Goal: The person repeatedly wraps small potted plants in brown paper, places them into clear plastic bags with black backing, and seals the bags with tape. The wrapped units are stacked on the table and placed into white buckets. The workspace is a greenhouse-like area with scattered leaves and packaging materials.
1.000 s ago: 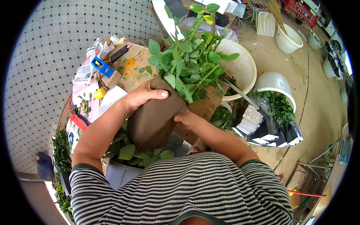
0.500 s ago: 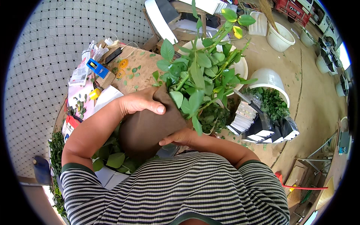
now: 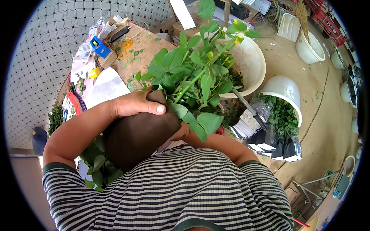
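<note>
A bunch of leafy green stems (image 3: 189,82), their cut ends pointing up and away, sticks out of a brown wrap (image 3: 140,136). More leaves (image 3: 101,167) show below its lower left end. My left hand (image 3: 140,103) is closed over the top of the wrap, its thumb lying along the upper edge near the stems. Under the bunch is my right hand (image 3: 181,133), pressed to the wrap's right side with its fingers mostly hidden. Both hands hold the bundle close to my striped shirt.
Left of the bunch, the worktable (image 3: 148,46) bears a blue tape dispenser (image 3: 100,47), yellow rubber bands (image 3: 126,48) and white paper (image 3: 106,87). Beyond the stems stands a large white tub (image 3: 252,61). To the right, a tipped white bucket (image 3: 283,90) spills greenery beside black-and-white packets (image 3: 275,148).
The wrapped bunch has shifted left and turned a little, my left hand moving with it. My right hand has slid further behind the wrap, hiding its thumb. The whole view has shifted too.
</note>
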`<state>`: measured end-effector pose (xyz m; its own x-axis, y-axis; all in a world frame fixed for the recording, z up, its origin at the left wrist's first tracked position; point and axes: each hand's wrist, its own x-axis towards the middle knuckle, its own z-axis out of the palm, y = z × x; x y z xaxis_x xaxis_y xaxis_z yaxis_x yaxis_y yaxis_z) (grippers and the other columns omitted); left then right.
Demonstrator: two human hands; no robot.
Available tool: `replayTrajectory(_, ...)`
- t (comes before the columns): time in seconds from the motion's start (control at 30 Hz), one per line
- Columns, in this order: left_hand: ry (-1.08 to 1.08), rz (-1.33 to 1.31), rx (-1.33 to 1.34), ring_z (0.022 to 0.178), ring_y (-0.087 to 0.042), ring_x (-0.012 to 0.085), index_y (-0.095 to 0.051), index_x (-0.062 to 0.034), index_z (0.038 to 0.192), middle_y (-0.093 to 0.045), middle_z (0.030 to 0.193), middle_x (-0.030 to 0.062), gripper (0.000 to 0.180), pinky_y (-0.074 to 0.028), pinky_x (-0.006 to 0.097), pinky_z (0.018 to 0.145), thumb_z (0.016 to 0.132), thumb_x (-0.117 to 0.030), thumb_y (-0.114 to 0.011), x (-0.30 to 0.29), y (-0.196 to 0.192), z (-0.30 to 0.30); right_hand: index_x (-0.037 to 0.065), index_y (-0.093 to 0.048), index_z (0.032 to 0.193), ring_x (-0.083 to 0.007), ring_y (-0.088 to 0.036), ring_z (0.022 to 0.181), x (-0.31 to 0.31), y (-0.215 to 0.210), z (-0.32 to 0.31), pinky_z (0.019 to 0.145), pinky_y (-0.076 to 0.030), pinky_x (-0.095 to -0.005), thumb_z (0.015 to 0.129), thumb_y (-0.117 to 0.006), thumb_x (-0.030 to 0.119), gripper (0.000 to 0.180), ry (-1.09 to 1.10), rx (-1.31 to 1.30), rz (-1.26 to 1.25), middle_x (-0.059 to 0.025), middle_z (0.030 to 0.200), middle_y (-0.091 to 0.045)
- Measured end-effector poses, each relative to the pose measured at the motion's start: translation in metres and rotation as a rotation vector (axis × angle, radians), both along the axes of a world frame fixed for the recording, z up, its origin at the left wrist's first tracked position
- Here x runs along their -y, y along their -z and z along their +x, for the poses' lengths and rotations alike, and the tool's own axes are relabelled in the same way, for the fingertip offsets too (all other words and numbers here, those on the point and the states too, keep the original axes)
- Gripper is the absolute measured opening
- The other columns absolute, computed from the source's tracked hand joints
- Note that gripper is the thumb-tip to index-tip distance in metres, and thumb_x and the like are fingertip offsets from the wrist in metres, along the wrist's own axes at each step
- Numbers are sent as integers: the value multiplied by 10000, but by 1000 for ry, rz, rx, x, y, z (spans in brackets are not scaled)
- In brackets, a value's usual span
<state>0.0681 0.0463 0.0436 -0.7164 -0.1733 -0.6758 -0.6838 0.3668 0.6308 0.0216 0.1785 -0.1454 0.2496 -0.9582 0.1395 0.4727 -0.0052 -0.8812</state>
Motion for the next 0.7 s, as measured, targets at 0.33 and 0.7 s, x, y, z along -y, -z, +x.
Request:
replayTrajectory(0.33,-189,223,60,927,-552,226,-479,68,1127,-566,1015,141,894,-450,314,824,584,-600,-721,-14,12,-27,-12,-517,1175,-217,-548,1030,-10,-39,-53,895,-431,-317,692,-745,143,557,-219,-95,83,-135,1139,-573)
replayTrajectory(0.7,-114,9,113,997,-556,286,-504,65,1155,-571,1070,213,907,-433,339,859,594,-624,-688,11,54,51,10,-562,1035,-273,-562,907,-242,132,-232,777,-444,-365,656,-751,285,505,1095,-1409,619,-180,1019,-564)
